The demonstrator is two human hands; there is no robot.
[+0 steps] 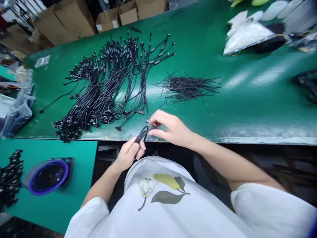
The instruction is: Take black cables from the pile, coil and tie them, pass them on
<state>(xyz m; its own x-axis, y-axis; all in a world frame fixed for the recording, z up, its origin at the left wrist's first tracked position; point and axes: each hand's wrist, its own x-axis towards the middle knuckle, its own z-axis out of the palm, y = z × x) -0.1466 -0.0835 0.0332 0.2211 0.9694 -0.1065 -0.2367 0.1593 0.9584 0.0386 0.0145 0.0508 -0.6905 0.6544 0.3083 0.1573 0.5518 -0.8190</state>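
A black cable (143, 134), folded into a small loop, is held between the thumb and fingers of my left hand (128, 153) at the front edge of the green table. My right hand (170, 127) is just to the right, its thumb and index finger closed at the upper end of the same loop; the exact grip is partly hidden. Beyond my hands lies a large heap of black cables (106, 82) with connectors at both ends. Right of that heap is a pile of thin black strips, like cable ties (189, 87).
The green tabletop (247, 112) spans the view. Cardboard boxes (74, 21) stand behind it. Plastic-wrapped white items (247, 34) lie at the back right, a dark bundle (307, 84) at far right. A lower green table holds a purple-rimmed round device (48, 177) and more black cables (11, 180).
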